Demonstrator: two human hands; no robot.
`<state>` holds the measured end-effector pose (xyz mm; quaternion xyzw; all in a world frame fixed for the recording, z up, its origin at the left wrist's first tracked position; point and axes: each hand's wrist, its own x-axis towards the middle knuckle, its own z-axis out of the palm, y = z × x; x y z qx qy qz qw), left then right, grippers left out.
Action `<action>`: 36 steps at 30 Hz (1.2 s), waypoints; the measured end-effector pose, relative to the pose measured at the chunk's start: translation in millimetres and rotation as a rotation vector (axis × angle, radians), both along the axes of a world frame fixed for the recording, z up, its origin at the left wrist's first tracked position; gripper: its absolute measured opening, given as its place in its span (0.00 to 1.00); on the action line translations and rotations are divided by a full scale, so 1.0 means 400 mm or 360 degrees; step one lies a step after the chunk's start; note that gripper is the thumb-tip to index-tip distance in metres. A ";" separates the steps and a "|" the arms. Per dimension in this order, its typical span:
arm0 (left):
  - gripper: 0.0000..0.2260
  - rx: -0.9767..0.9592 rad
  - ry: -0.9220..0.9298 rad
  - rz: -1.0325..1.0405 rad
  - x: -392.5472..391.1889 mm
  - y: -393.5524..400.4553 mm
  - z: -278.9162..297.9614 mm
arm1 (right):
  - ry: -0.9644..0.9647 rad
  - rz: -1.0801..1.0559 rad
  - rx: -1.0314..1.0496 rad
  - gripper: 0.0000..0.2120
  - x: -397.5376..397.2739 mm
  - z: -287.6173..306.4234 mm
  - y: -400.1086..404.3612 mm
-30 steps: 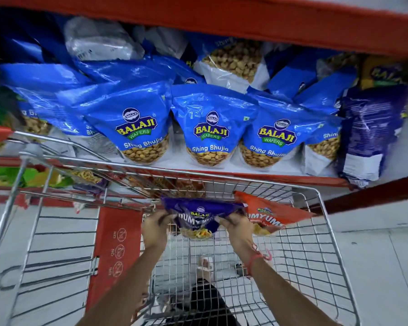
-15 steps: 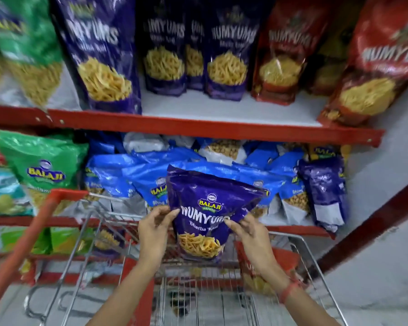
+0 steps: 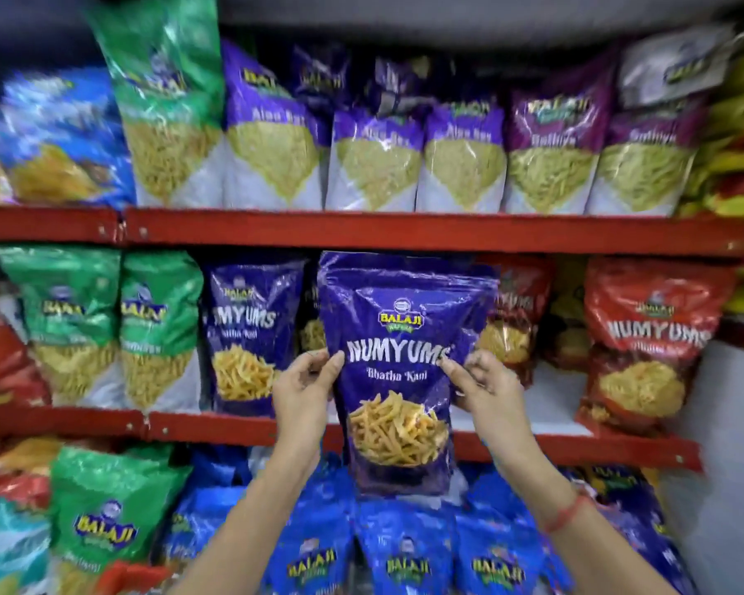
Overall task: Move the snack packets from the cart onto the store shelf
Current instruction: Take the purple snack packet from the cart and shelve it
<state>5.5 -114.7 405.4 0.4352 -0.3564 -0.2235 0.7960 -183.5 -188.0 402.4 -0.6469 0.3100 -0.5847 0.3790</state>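
I hold a purple Numyums snack packet (image 3: 398, 362) upright in front of the middle store shelf (image 3: 576, 446). My left hand (image 3: 303, 390) grips its left edge and my right hand (image 3: 480, 386) grips its right edge. The packet's bottom hangs just below the shelf's red front lip. Behind and to its left stands another purple Numyums packet (image 3: 250, 332) on that shelf. The cart is out of view.
Red Numyums packets (image 3: 645, 341) stand at the shelf's right and green packets (image 3: 117, 324) at its left. The upper shelf (image 3: 404, 231) holds rows of purple and green packets. Blue packets (image 3: 404, 547) fill the shelf below. A white wall (image 3: 722, 465) lies at the right.
Both hands lifted the purple packet out of the cart and up to the middle shelf. The view tilted upward, so the cart dropped out of sight.
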 end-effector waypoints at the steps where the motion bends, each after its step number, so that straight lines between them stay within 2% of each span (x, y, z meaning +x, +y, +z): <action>1: 0.03 -0.0015 0.0003 0.0014 0.009 -0.024 0.026 | -0.0029 -0.0002 -0.0026 0.26 0.013 0.021 -0.023; 5: 0.02 -0.0019 0.0003 0.0072 0.048 -0.138 0.090 | -0.0040 -0.0078 -0.0060 0.17 0.061 0.080 -0.101; 13: 0.04 0.0082 0.0233 0.0203 0.110 -0.340 0.049 | 0.0064 -0.0147 0.0031 0.17 0.155 0.070 -0.278; 21: 0.05 -0.0012 0.0441 0.0369 0.147 -0.467 0.065 | 0.0008 -0.0238 0.0180 0.19 0.263 0.057 -0.405; 27: 0.09 0.0105 0.0411 0.0448 0.166 -0.464 0.041 | 0.0030 -0.0193 0.0160 0.18 0.302 0.023 -0.422; 30: 0.09 0.0152 0.0251 0.0422 0.169 -0.441 0.023 | 0.0046 -0.0098 0.0155 0.11 0.293 0.012 -0.424; 31: 0.12 0.0200 0.0208 0.0388 0.171 -0.433 0.010 | 0.0067 -0.0044 0.0192 0.09 0.285 0.005 -0.421; 32: 0.18 0.0286 0.0199 0.0314 0.181 -0.433 -0.014 | 0.0081 0.0008 0.0252 0.11 0.275 -0.004 -0.418; 34: 0.34 0.0478 0.0307 0.0179 0.213 -0.448 -0.095 | 0.0130 0.0058 0.0443 0.16 0.259 -0.033 -0.411; 36: 0.39 0.0606 0.0377 0.0104 0.248 -0.480 -0.183 | 0.0155 0.0148 0.0609 0.22 0.257 -0.053 -0.390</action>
